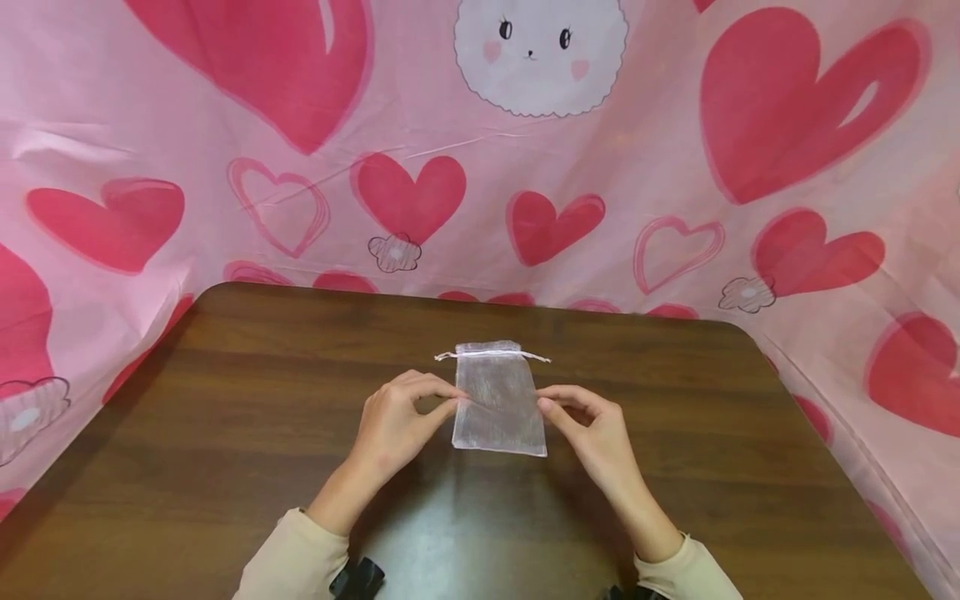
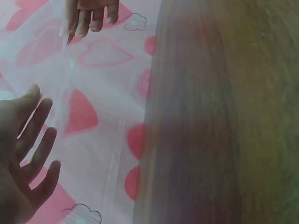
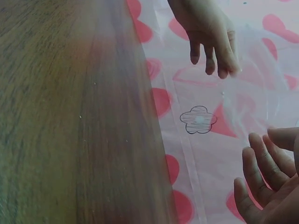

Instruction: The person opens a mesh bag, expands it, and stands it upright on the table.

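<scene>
A sheer white organza drawstring bag [image 1: 497,408] is held up between both hands, its gathered top pointing away and its drawstring ends sticking out on either side. My left hand [image 1: 401,417] pinches the bag's left edge between thumb and forefinger. On the opposite edge, my right hand [image 1: 592,425] pinches it the same way. In the left wrist view the left hand [image 2: 28,154] has its other fingers spread loosely beside the see-through fabric. The right wrist view shows the right hand [image 3: 271,177] at the lower right, with the bag [image 3: 254,98] faint between the hands.
A dark brown wooden table [image 1: 247,400] with rounded far corners lies beneath the hands. Behind and around it hangs a pink cloth [image 1: 480,133] printed with red hearts. Black wrist straps [image 1: 358,579] show at the sleeves.
</scene>
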`<action>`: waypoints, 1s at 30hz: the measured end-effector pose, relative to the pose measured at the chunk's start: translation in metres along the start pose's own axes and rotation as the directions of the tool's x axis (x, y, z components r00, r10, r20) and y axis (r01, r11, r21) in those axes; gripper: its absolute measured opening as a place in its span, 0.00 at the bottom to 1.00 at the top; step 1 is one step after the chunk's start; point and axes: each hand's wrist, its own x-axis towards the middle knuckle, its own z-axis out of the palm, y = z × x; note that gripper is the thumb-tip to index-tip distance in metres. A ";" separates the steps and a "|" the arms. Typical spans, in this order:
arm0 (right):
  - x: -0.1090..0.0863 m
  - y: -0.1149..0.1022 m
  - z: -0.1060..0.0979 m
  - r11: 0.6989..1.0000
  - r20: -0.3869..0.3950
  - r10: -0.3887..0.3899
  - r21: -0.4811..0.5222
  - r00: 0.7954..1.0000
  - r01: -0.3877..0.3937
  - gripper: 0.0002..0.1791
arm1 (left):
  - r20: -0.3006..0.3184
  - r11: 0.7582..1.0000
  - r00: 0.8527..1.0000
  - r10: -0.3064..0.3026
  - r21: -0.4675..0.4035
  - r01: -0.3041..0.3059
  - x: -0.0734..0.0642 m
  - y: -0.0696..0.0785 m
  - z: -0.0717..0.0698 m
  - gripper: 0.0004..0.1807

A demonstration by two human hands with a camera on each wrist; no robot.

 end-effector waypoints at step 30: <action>0.001 -0.002 0.001 0.968 0.071 -0.195 -0.145 0.978 0.203 0.04 | 0.085 0.993 0.992 -0.091 -0.064 0.096 0.005 0.006 -0.008 0.05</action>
